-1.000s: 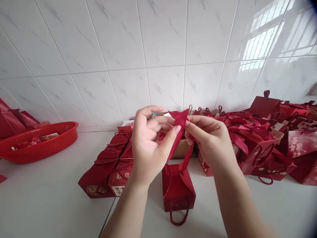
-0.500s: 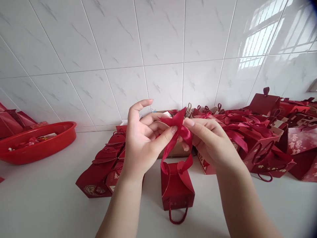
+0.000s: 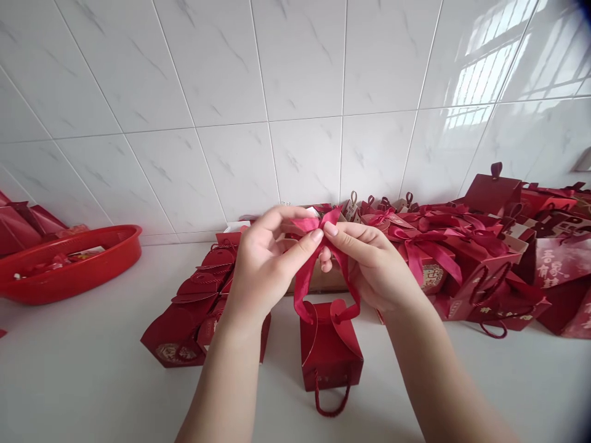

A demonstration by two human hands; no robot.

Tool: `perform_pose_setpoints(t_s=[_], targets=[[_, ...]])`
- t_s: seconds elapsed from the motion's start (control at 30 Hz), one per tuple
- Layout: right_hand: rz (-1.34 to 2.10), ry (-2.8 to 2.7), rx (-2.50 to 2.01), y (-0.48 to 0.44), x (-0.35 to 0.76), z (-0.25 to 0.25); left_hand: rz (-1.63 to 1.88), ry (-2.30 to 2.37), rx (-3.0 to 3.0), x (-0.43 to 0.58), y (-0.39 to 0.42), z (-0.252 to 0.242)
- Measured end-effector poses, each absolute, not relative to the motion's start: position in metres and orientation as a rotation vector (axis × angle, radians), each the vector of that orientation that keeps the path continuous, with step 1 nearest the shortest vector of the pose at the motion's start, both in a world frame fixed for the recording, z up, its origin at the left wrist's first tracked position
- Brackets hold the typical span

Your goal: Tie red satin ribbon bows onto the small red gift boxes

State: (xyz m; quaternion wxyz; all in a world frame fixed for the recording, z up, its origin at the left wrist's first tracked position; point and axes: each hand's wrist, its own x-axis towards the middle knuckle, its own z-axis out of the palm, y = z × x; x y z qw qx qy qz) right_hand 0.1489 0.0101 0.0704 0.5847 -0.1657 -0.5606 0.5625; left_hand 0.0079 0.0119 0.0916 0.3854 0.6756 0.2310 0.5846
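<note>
A small dark red gift box (image 3: 330,347) stands on the white counter, its curved top flaps folded together and a cord handle hanging at the front. From its top rises a red satin ribbon (image 3: 305,283), one strand on each side. Above the box, my left hand (image 3: 272,258) pinches the ribbon between thumb and fingers. My right hand (image 3: 376,255) pinches it just beside, thumb tip close to the left thumb. The two strands cross between my fingertips, and the ends stick up above them. My fingers partly hide the crossing.
Several closed red gift boxes (image 3: 184,317) sit in rows to the left. Many ribboned red boxes (image 3: 480,264) crowd the right side. A red plastic basket (image 3: 92,271) with small packets stands far left. Behind my hands is a brown cardboard box (image 3: 318,280), near the tiled wall (image 3: 305,154).
My right hand has moved left and my fingertips have come together at the ribbon's crossing. My left fingers have curled in, and the upright ribbon end has dropped lower. The box stays put.
</note>
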Motion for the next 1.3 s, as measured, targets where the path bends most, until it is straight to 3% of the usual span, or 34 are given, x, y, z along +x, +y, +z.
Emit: perform_pose_setpoints(t_s=[0.3,0.43,0.73,1.0,1.3], targets=[[1.512,-1.087,-0.451,0.018,0.156,0.070,1.798,0.689,2.107,0.008,0.026,0.080],[1.488,-1.101,-0.386,0.019,0.159,0.069,1.535,0.610,1.954,0.005,0.020,0.085],[1.092,-1.436,-0.466,0.013,0.171,0.070,0.863,0.822,2.012,-0.006,0.022,0.087],[0.233,-1.816,-0.648,0.010,0.183,0.067,0.946,0.851,1.946,-0.006,0.021,0.088],[0.161,-1.800,-0.567,0.018,0.179,0.064,0.951,1.041,2.196,-0.009,0.007,0.092]])
